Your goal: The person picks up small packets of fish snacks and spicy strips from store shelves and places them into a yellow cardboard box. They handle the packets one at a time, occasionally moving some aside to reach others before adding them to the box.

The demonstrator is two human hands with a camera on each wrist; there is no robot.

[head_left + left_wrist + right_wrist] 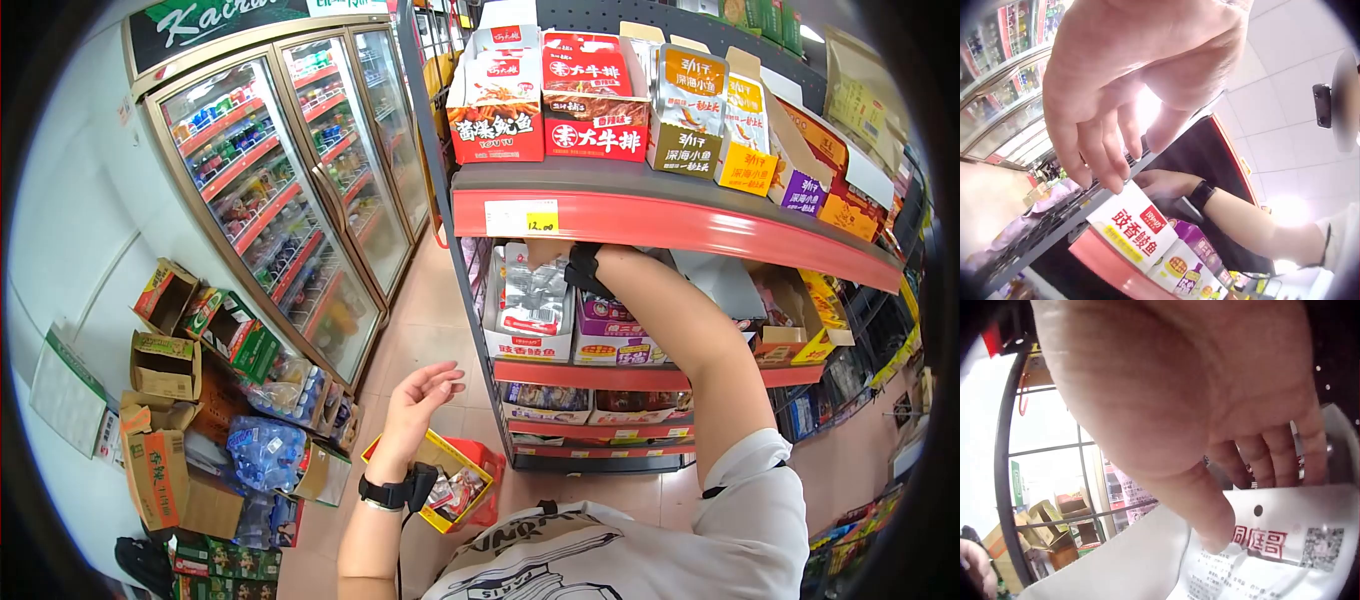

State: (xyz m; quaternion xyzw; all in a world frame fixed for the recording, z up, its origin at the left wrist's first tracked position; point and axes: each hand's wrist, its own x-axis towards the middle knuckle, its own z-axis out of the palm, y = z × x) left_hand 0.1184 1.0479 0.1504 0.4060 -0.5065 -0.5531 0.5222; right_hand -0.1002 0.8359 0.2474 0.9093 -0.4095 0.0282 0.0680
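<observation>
My right hand (547, 256) reaches into the shelf below the top one, its wrist under the red shelf edge. It pinches the top of a silvery-white snack packet (1260, 572), thumb on the printed face and fingers behind. The packet is at a white display box (535, 348) with red lettering; the box's side wall shows in the right wrist view. My left hand (418, 398) hangs in the aisle beside the shelf, fingers loosely bent and holding nothing. Below it on the floor is a red basket (487, 460) with a yellow-edged box of small packets.
A purple-and-white box (610, 335) stands right of the white one. Snack boxes line the top shelf (620, 205) above my right arm. Tall glass-door fridges (330, 190) stand across the aisle. Cartons (165, 470) and wrapped blue bottles (265, 452) are stacked at left.
</observation>
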